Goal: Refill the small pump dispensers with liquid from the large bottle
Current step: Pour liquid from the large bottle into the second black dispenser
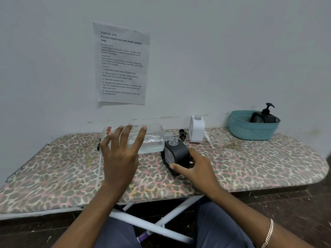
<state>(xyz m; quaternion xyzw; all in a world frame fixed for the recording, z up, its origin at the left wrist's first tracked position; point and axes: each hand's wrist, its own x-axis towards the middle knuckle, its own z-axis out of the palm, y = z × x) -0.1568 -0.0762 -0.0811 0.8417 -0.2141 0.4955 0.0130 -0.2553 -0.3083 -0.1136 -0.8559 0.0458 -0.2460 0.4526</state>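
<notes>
The person is wearing a gold-coloured, flat-link chain bracelet [268, 233] on the right forearm, and slate-blue trousers [220, 228] are covering both legs. Both forearms are showing bare up to the left hand [120, 158] and the right hand [198, 169].

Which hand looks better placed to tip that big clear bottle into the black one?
Left. The left hand lies with spread fingers over the clear bottle, whose neck points at the open mouth of the black dispenser. The right hand is occupied, holding that dispenser.
</notes>
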